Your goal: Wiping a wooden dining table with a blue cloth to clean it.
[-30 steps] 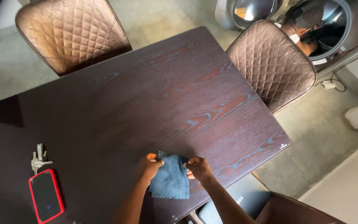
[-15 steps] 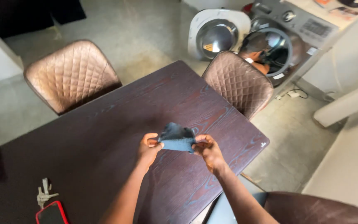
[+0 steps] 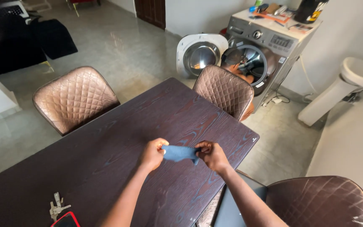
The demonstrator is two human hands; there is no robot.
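Keys and a red-cased phone lie on the dark table.

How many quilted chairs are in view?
3: one chair at the table's far left side, one by the washer, one bottom right, partly cropped.

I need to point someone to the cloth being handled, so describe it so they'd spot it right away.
Start at the dark wood-grain table with quilted brown chairs around it. Above its near right end, the left hand and right hand pinch a small blue-grey cloth stretched between them. It is the only fabric item there; the keys and red-cased phone lie far off at the table's left.
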